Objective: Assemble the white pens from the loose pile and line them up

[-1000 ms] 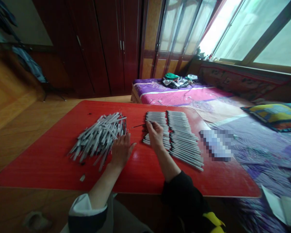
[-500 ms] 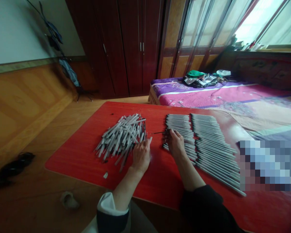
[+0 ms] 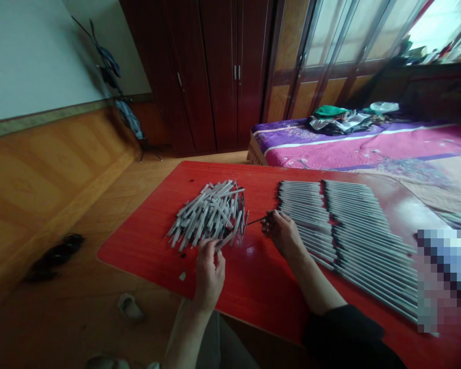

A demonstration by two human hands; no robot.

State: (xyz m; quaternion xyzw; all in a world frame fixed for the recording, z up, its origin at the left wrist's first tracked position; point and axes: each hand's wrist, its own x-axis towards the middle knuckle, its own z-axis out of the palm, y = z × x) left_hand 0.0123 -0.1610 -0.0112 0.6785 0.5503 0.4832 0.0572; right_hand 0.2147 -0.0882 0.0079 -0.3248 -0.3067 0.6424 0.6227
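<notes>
Grip of left hand (image 3: pixel 210 270), tight on strip (image 3: pixel 225 240), now nearside of pile (image 3: pixel 205 215); right hand (image 3: pixel 286 236) tight on rod (image 3: pixel 255 221)

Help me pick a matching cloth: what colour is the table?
The table is red; it shows best in the head view, between the two forearms.

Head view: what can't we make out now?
All head view:
Dark rod: one end, hidden by the right hand.
Pale stick: near end, hidden by the left hand.
Stick pile: underside, hidden by its upper layer.
Pixelated object: mosaic blocks, cut by right edge.
</notes>
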